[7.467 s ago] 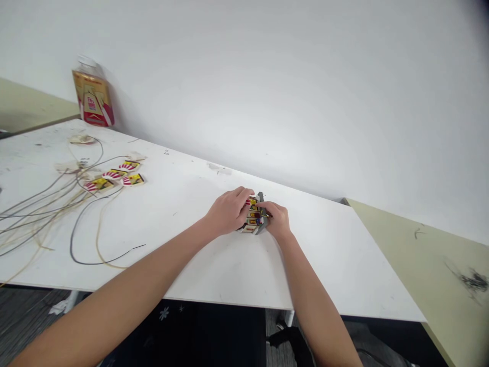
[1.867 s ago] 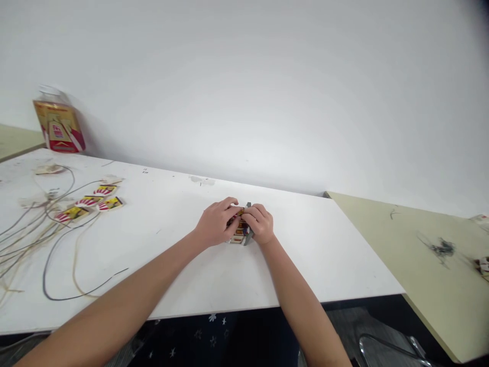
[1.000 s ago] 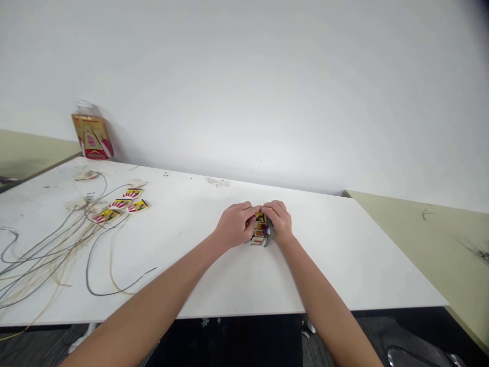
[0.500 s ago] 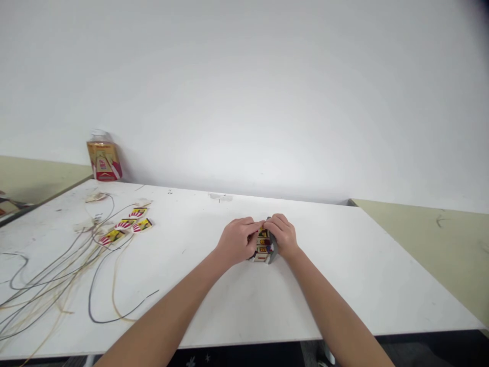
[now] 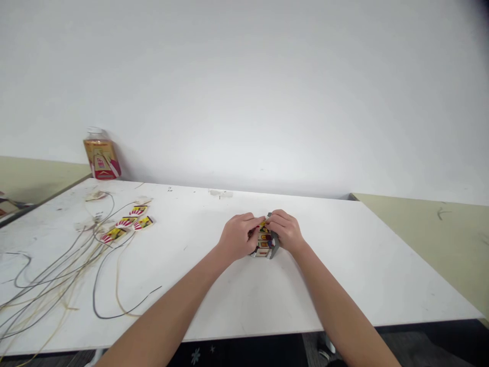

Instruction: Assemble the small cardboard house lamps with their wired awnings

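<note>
A small printed box-like piece (image 5: 264, 244), with house-like pictures in yellow, red and cream and a grey edge on its right, rests at the middle of the white table. My left hand (image 5: 237, 236) is closed on its left side, thumb and forefinger at the top. From the right, my right hand (image 5: 286, 230) grips the grey edge, its fingertips meeting the left ones at the upper end. Both hands cover much of the piece, so its full shape cannot be made out.
On the left of the white table (image 5: 214, 306) lie several yellow, red-and-white tags (image 5: 113, 235) with long dark and tan cords (image 5: 95, 290). A bottle with amber contents (image 5: 102, 159) stands at the back left against the white wall (image 5: 244, 92).
My view has shifted slightly. The right hand's fingers have moved a little over the top of the printed piece; both hands stay on it.
</note>
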Tool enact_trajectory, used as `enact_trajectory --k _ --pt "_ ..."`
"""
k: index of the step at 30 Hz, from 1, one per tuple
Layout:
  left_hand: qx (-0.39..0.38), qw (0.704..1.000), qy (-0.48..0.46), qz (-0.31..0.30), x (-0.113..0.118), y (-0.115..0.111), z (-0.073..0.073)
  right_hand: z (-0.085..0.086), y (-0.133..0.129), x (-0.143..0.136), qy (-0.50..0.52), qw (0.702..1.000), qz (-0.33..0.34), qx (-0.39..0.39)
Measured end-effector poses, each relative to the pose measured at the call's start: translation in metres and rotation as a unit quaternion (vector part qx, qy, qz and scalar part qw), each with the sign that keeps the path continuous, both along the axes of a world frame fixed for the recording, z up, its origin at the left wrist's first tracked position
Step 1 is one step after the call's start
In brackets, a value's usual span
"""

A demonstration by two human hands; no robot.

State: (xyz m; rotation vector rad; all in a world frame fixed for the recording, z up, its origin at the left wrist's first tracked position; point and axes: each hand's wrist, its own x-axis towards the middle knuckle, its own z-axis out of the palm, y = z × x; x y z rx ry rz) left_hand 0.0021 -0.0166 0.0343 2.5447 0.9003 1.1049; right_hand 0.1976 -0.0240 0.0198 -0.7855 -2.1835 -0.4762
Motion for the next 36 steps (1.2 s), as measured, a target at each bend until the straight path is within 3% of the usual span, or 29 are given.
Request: enact_trajectory --k 14,25,36 --pt "-0.008 1.0 0.019 0.017 -0.001 -0.004 0.004 -0.001 -0.003 0.0 -0.014 0.999 -0.025 0.038" --pt "-0.003 0.998 0.045 0.044 -0.001 -0.006 0.005 -0.008 -0.006 -0.009 -0.032 0.986 -0.142 0.086" --pt "0.013 0.998 0.043 0.053 -0.001 -0.006 0.004 -0.013 -0.003 -0.007 -0.033 0.982 -0.143 0.121"
